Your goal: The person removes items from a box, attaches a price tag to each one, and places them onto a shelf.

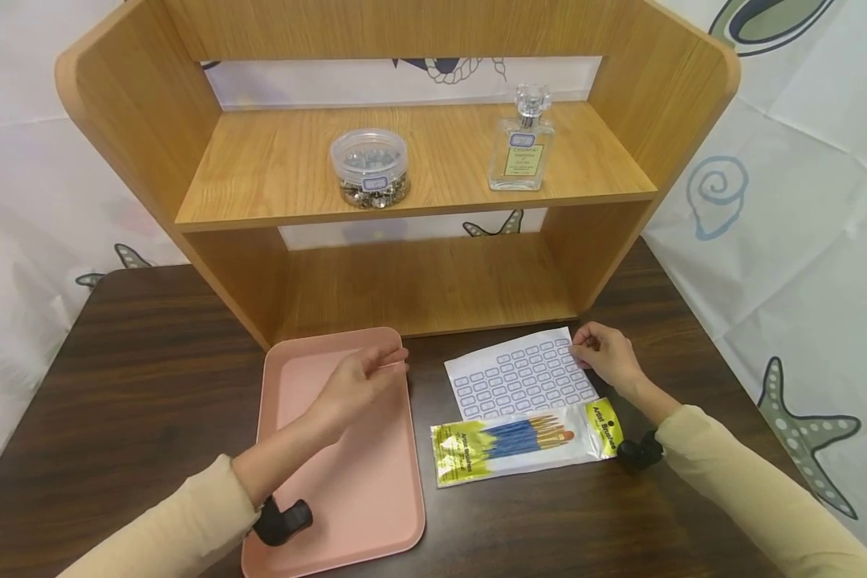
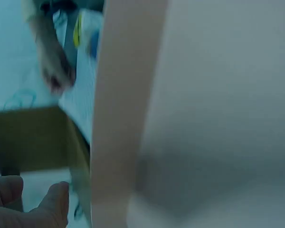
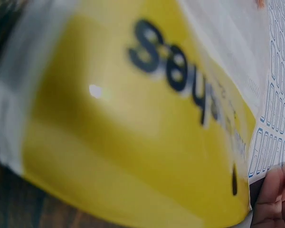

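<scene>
My right hand pinches the right edge of a white sheet of labels, printed with rows of small blue-bordered stickers. In the right wrist view the thumb and finger meet at the sheet's border. Just below it lies a clear and yellow packet of artist brushes with blue handles, overlapping the sheet's lower edge. Over a pink tray hovers my left hand, fingers loosely bent near the tray's right rim. The left wrist view shows its thumb and fingertip apart, holding nothing.
A two-level wooden shelf stands at the back of the dark table. On its upper board are a round clear jar of small metal pieces and a glass perfume bottle, each bearing a small label. Patterned white cloth hangs behind.
</scene>
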### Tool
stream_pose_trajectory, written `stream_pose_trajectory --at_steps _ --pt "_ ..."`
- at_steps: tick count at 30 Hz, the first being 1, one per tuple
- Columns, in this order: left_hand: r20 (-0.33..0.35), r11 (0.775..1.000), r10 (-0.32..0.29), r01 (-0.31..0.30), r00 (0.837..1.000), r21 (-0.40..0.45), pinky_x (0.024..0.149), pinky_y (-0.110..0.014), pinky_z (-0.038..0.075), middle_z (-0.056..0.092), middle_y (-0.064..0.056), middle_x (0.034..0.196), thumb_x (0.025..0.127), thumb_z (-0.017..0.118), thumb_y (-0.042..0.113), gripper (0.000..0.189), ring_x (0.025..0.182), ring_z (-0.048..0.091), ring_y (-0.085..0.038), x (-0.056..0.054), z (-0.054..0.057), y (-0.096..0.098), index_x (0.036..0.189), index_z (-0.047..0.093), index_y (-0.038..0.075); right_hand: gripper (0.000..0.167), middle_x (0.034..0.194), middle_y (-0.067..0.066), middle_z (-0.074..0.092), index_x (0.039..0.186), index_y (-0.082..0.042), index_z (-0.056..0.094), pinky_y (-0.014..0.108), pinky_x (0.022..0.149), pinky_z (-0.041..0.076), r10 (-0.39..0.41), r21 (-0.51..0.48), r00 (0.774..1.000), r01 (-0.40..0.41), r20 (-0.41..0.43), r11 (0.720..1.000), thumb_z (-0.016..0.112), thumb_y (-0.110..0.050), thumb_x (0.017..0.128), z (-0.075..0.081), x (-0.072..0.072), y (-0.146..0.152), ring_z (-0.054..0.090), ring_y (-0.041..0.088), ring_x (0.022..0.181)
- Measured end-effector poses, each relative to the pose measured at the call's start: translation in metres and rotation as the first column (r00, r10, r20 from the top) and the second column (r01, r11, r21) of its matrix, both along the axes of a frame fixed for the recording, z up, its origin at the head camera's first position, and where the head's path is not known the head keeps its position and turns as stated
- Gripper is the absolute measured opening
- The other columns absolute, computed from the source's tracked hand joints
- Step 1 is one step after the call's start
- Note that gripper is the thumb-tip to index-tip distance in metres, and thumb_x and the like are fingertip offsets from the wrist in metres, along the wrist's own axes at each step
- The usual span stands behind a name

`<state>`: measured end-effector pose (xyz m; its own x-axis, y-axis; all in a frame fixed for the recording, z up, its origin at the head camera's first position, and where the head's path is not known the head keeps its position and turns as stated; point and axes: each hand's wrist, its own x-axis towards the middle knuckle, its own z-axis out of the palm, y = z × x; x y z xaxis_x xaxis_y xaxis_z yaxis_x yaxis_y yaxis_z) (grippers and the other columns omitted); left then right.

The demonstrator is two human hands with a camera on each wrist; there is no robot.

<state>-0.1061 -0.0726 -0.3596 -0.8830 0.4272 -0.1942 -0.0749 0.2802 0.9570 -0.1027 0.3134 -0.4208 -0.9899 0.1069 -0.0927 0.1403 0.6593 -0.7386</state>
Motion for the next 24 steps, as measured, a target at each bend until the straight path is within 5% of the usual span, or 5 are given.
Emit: stream_pose_trajectory --at_steps 3,9,18,24 --pt "0.114 0.999 -0.035 0.030 0.993 0.045 0.103 -0.044 0.038 0.045 -0.027 0.137 0.094 0.052 0.006 0.052 0.127 0.046 -0.034 0.000 -0.005 0.024 0.140 0.033 -0.009 0.013 0.081 0.013 0.059 0.093 0.005 0.057 0.019 0.061 0.052 -0.005 -0.003 1.000 0.005 -0.003 1.000 0.063 -0.004 0.088 -0.001 0.001 0.000 0.055 0.017 0.068" --pt "0.179 1.000 -0.001 -0.003 0.984 0.021 0.103 -0.045 0.038 0.040 -0.032 0.139 0.093 0.051 0.005 0.056 0.130 0.040 -0.039 -0.002 -0.017 0.054 0.139 0.027 -0.015 0.013 0.080 0.013 0.058 0.093 0.006 0.057 0.018 0.060 0.052 -0.006 -0.014 1.000 0.005 -0.020 1.000 0.063 -0.005 0.088 0.000 0.002 0.000 0.054 0.016 0.068" --pt "0.268 0.994 0.108 -0.113 0.957 0.001 0.104 -0.047 0.036 0.028 -0.033 0.144 0.092 0.052 0.005 0.064 0.134 0.030 -0.043 -0.004 -0.026 0.074 0.141 0.017 -0.017 0.009 0.080 0.013 0.058 0.091 0.005 0.058 0.017 0.060 0.051 -0.003 -0.006 0.999 0.003 -0.033 1.000 0.063 -0.001 0.088 0.000 0.000 0.000 0.054 0.016 0.067" --pt "0.313 0.988 0.144 -0.151 0.939 -0.002 0.102 -0.045 0.040 0.031 -0.033 0.142 0.093 0.051 0.003 0.062 0.131 0.037 -0.042 -0.005 -0.031 0.083 0.141 0.017 -0.017 0.009 0.081 0.014 0.058 0.094 0.007 0.058 0.016 0.061 0.051 -0.005 -0.016 1.000 0.005 -0.014 1.000 0.061 0.001 0.088 0.001 0.001 0.000 0.054 0.017 0.069"
